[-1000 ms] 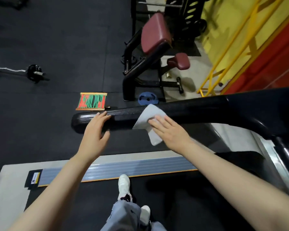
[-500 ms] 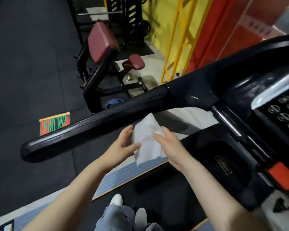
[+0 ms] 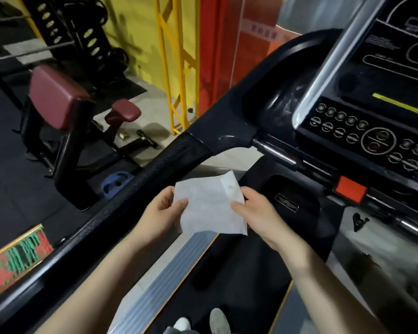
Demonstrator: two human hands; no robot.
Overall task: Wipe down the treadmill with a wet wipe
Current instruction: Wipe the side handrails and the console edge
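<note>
A white wet wipe (image 3: 209, 208) is spread flat in the air in front of me, above the treadmill's left side rail. My left hand (image 3: 161, 214) pinches its left edge and my right hand (image 3: 253, 213) pinches its right edge. The black treadmill handrail (image 3: 140, 186) runs diagonally from lower left up to the console, just left of my hands and apart from them. The treadmill console (image 3: 362, 131) with round buttons sits at the upper right. The black belt (image 3: 229, 280) lies below, with my shoes at the bottom.
A preacher-curl bench with maroon pads (image 3: 56, 97) stands on the black floor to the left. A blue weight plate (image 3: 117, 180) lies by its base. A yellow railing (image 3: 176, 68) and an orange wall are behind. A red-green box (image 3: 17, 256) lies on the floor.
My right hand lifted the wipe off the handrail and my left hand let go of the rail and took the wipe's other edge. The wipe is now spread wider. My view turned toward the console.
</note>
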